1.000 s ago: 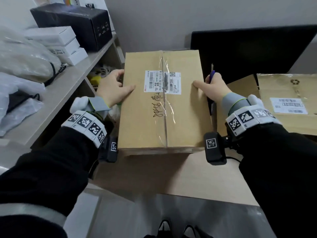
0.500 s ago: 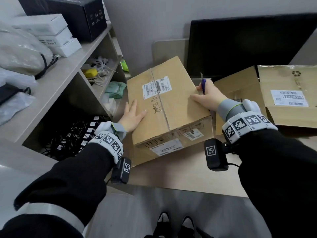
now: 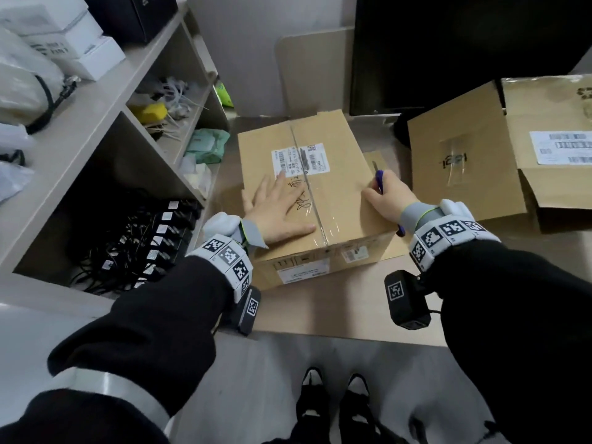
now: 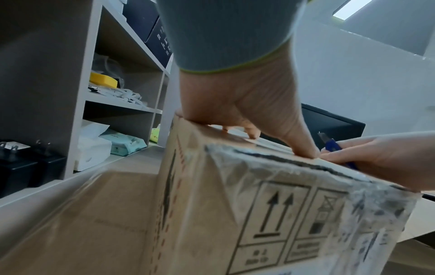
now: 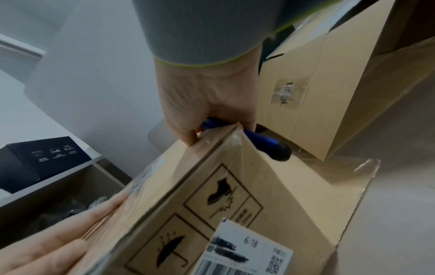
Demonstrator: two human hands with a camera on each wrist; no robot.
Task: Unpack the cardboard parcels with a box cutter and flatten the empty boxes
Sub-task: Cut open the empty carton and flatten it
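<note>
Cardboard, stiff and taped shut: the sealed parcel [image 3: 307,193] sits at the centre of the frame on the table [image 3: 336,312]. It seems fairly light, with slippery tape. The left hand [image 3: 278,209] lies flat and spread on its top. At the right edge, the right hand [image 3: 384,200] clasps a blue box cutter [image 3: 379,179]. Farther right stands an opened box [image 3: 464,155].

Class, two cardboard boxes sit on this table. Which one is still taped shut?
The box under both hands: clear tape runs unbroken along its top seam. The box to its right already has its flaps open.
</note>
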